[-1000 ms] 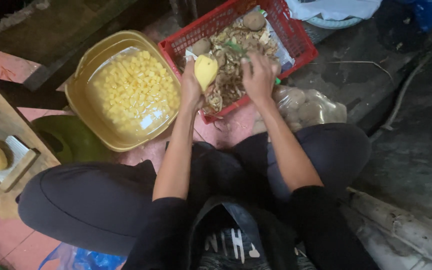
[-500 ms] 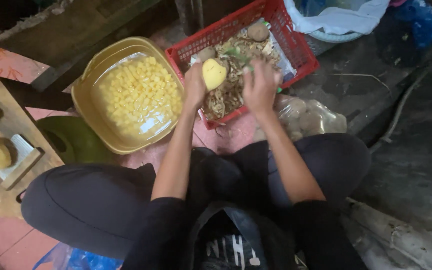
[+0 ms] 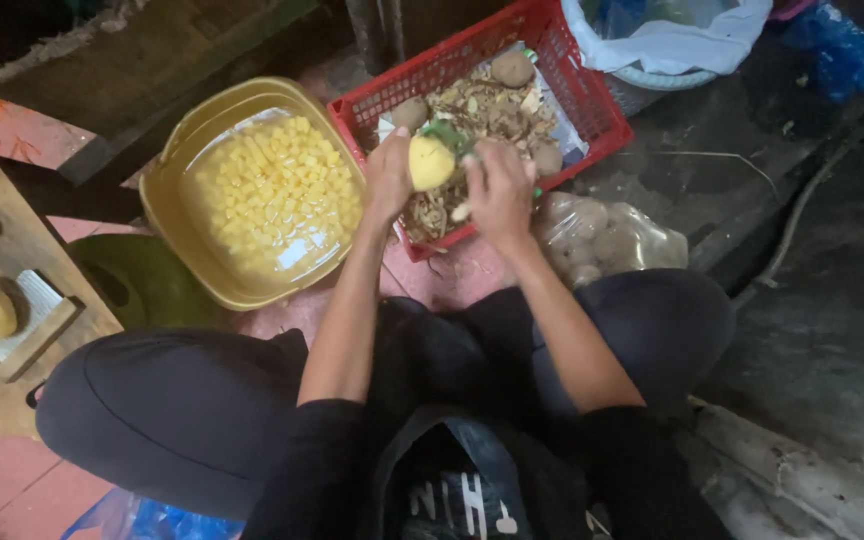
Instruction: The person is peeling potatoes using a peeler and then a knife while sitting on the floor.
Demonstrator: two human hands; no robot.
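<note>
The yellow tub (image 3: pixel 167 190) holds diced potato in water, and the red crate (image 3: pixel 592 90) beside it holds peelings with a few unpeeled potatoes near its far edge and corners. Over the crate's near edge, the left hand (image 3: pixel 388 180) has its fingers closed around a peeled potato (image 3: pixel 430 162), which looks roundish, so I cannot tell its long axis. The right hand (image 3: pixel 500 190) is curled around a green peeler (image 3: pixel 447 135) just beside it.

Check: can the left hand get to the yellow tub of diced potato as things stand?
Probably yes, but not empty. The left hand holds a peeled potato over the red basket, and the tub sits right beside it on that side with nothing between. It would have to put the potato down first.
</note>
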